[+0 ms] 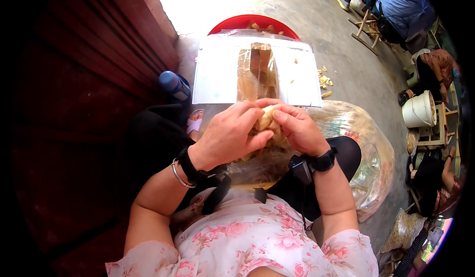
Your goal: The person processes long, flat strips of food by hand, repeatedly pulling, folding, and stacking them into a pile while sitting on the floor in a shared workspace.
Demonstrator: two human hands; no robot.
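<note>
My left hand (228, 129) and my right hand (300, 129) meet above my lap, both closed around a pale yellow, folded piece (267, 118). Its exact kind is hard to make out, since my fingers cover much of it. My right thumb presses on its side, while the left fingers curl over the other edge. Below the hands, clear plastic with yellowish-brown matter inside shows partly. Just beyond them a white board (213, 76) carries a brown block-like thing (257, 76) under clear plastic. A few small crumbs lie on the board's right part.
Behind the board stands a red basin (232, 24) with brown pieces. A blue bottle (173, 85) is at left, by a dark red wall. To the right lie a bulging clear bag (363, 151), yellow scraps (325, 81) and a white bucket (418, 110). Other people sit farther right.
</note>
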